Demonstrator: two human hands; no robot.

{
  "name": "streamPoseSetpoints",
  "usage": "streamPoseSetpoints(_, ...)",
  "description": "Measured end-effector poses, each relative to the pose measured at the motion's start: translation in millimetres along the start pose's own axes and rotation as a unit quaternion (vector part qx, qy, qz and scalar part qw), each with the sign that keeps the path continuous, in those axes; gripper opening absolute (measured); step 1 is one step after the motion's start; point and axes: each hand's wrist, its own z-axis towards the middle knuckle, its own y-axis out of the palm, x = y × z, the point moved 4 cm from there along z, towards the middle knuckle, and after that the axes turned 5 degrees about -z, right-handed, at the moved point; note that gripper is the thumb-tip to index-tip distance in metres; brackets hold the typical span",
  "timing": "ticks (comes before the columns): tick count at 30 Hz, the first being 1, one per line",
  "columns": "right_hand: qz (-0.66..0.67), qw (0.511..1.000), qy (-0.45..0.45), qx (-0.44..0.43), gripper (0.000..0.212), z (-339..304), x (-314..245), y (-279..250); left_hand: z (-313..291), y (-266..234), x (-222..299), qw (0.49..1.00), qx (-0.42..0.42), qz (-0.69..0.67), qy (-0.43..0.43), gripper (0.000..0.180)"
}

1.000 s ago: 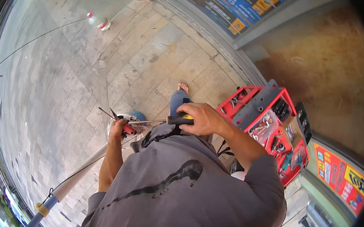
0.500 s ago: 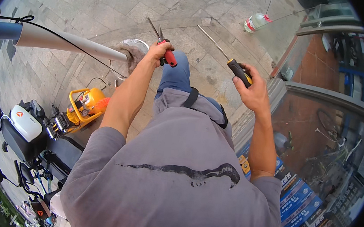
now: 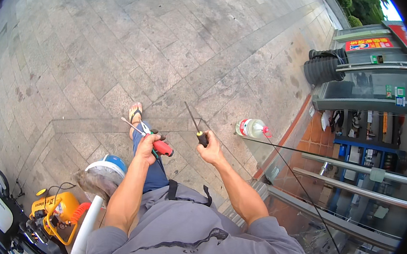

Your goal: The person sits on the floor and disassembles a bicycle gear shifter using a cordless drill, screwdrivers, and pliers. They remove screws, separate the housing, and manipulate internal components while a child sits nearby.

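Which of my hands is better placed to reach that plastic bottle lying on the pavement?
Probably the right hand. It holds the screwdriver on the side where the plastic bottle lies, while the left hand, gripping the red-handled pliers, is farther from it.

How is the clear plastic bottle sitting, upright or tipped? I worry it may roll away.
Tipped: the clear plastic bottle lies on its side on the paving, red cap pointing right.

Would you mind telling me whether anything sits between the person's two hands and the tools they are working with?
Nothing visible does. The left hand is already closed around the red-handled pliers, and the right hand grips the black handle of the screwdriver. Both tool tips point out over bare paving.
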Motion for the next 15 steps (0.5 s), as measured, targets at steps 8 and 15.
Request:
streamPoseSetpoints(8, 0.075, 0.987, -0.133, -0.052, 0.034, 151.5, -88.3, -91.9, 87.0, 197.3, 91.0, 0.968, -0.037, 0.215, -0.127, 0.033)
streamPoseSetpoints(15, 0.178, 0.977, -0.084, 0.085, 0.045, 249.3, 0.5, -251.8, 178.2, 497.5, 48.4, 0.879, -0.157, 0.412, -0.183, 0.03)
